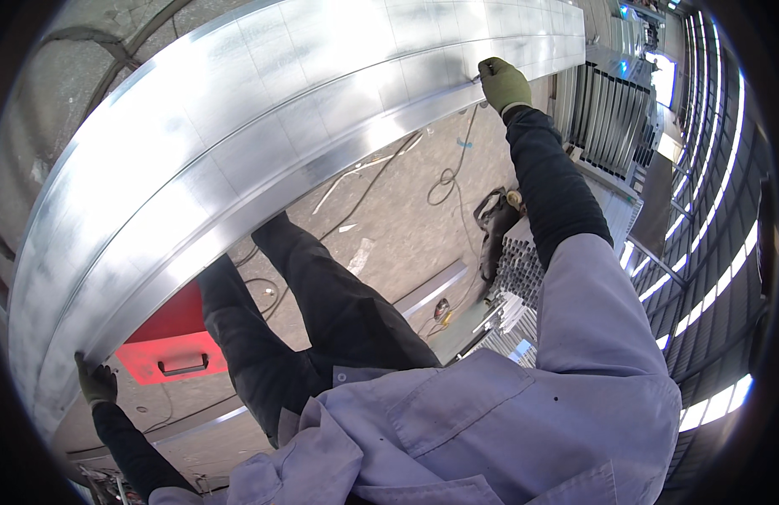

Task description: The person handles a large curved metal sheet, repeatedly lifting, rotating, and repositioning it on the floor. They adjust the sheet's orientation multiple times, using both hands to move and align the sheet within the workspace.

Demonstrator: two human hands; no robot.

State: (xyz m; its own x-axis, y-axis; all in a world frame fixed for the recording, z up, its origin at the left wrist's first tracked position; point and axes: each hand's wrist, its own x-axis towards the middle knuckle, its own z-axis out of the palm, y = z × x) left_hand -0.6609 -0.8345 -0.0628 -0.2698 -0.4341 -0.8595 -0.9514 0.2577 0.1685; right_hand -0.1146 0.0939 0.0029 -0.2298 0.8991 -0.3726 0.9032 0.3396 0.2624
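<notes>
A long, shiny metal panel (263, 160) with a lengthwise ridge and faint cross lines spans the view in front of me. My right hand (503, 82), in an olive glove, is at its near edge toward the far right end. Those fingers are closed around a small, thin thing, too small to name, whose tip shows beside the panel. At the panel's near left end, my left hand (97, 380), also gloved, touches the edge with its fingers apart.
Below the panel stands a red box (175, 353) with a black handle. Cables (444, 187) lie on the concrete floor. To the right are a dark power tool (493, 223), stacked metal profiles (521, 263) and a metal strip (432, 288). More profiles (608, 118) stand farther right.
</notes>
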